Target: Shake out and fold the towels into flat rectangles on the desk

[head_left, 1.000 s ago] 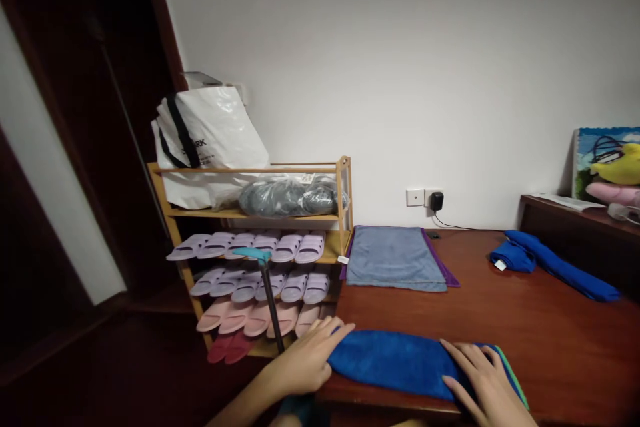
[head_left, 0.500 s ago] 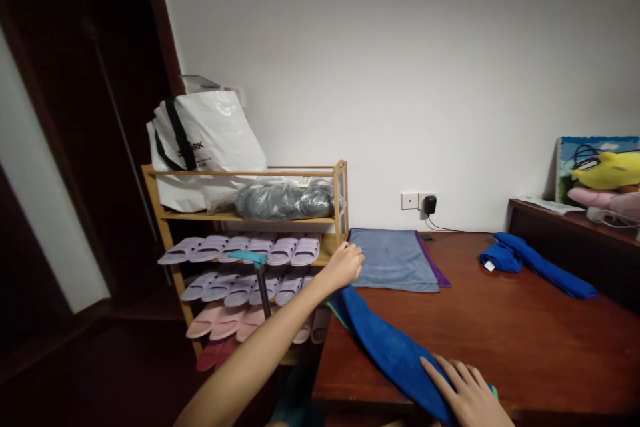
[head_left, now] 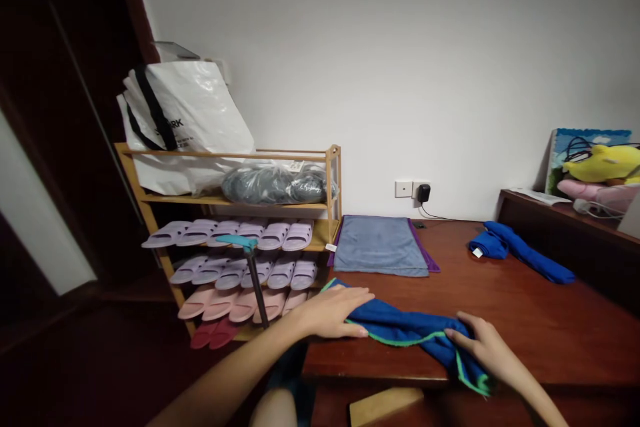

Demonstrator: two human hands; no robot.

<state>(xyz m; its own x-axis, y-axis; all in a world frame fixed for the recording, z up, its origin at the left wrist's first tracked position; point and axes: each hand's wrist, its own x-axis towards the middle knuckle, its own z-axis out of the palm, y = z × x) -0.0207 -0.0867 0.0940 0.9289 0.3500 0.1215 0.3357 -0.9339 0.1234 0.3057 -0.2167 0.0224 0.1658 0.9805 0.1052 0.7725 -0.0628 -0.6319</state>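
A blue towel (head_left: 400, 323) with a green stitched edge lies loosely bunched along the front of the wooden table (head_left: 550, 340), one end hanging over the table's edge. My left hand (head_left: 340, 310) rests flat on its left part, fingers stretched out and thumb apart. At the other end, my right hand (head_left: 477, 340) grips the cloth between thumb and fingers. Behind it lie flat grey-blue towels (head_left: 380, 247) with a purple edge beneath. To the right at the back is a rolled blue towel (head_left: 530, 253) with a white tag.
Left of the table stands a wooden shoe rack (head_left: 330, 193) with rows of slippers (head_left: 233, 273), a white bag (head_left: 200, 107) and a plastic-wrapped bundle (head_left: 280, 183). A teal-topped pole (head_left: 255, 280) stands before it. A raised shelf (head_left: 540, 210) with a yellow plush (head_left: 605, 163) borders the right.
My left hand has moved down from the towel's far corner and now lies flat on it. My right hand now grips the cloth, which has turned more crosswise. The view has shifted slightly.
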